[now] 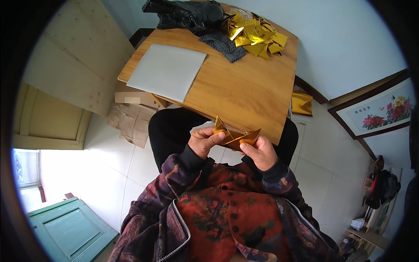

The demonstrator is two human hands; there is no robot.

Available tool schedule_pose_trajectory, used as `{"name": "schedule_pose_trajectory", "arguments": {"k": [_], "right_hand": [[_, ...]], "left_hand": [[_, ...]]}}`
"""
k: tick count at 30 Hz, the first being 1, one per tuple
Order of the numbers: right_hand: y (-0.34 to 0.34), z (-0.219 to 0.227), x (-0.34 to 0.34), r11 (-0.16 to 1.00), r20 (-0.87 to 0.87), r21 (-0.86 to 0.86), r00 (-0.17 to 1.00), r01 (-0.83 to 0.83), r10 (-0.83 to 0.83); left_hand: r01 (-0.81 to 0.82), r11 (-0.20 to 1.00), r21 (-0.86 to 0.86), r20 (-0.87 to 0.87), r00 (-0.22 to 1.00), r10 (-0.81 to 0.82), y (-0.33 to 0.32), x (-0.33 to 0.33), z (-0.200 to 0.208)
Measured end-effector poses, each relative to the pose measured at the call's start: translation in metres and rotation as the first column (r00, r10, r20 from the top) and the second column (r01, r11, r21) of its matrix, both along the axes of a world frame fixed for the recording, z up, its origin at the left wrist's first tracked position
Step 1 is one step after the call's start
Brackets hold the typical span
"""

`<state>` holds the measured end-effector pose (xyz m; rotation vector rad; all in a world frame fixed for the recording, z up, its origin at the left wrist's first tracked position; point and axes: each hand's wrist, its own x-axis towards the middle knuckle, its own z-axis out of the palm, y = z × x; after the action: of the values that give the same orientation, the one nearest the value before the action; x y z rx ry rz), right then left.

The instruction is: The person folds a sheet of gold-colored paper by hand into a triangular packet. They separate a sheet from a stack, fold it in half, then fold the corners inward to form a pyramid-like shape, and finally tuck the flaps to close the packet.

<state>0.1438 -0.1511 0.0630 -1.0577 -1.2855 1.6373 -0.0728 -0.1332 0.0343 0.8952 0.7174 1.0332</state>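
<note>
Between my hands, just off the near edge of the wooden table (244, 91), is a folded piece of gold foil paper (235, 136) with two pointed ends sticking up. My left hand (205, 140) pinches its left side, thumb on the near face. On the other side my right hand (260, 152) grips the right end, its thumb pressed on the paper as well. The fingers behind the paper are mostly hidden. A heap of similar folded gold papers (257, 37) lies at the far right of the table.
Left on the table lies a flat grey-white sheet (166, 70). A black plastic bag (187, 17) and a dark textured cloth (223, 46) sit at the back. Cardboard (131, 120) rests on the floor to the left, and a gold packet (302, 104) stands right of the table.
</note>
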Motion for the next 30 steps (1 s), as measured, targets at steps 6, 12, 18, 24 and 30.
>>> {"name": "schedule_pose_trajectory", "arguments": {"k": [6, 12, 18, 24, 30], "right_hand": [[-0.001, 0.002, -0.002, 1.0, 0.026, -0.003, 1.0, 0.003, -0.003], [-0.002, -0.006, -0.001, 0.999, 0.053, 0.035, 0.998, 0.019, -0.021], [0.004, 0.004, 0.002, 0.874, 0.304, 0.485, 0.935, 0.013, -0.183], [0.003, 0.013, -0.004, 0.777, 0.394, 0.629, 0.875, -0.033, -0.281], [0.008, 0.004, -0.007, 0.727, 0.253, 0.687, 0.939, -0.004, -0.233]], "left_hand": [[0.015, 0.999, 0.041, -0.024, 1.0, -0.014, 0.004, -0.006, -0.003], [-0.012, 0.999, 0.048, -0.003, 1.0, 0.012, 0.002, -0.006, -0.005], [0.055, 0.99, 0.134, 0.025, 0.998, -0.059, -0.007, -0.004, -0.006], [0.039, 0.934, 0.355, 0.066, 0.996, -0.067, -0.009, -0.001, -0.013], [0.062, 0.95, 0.305, 0.071, 0.994, -0.088, -0.014, -0.006, -0.003]]}}
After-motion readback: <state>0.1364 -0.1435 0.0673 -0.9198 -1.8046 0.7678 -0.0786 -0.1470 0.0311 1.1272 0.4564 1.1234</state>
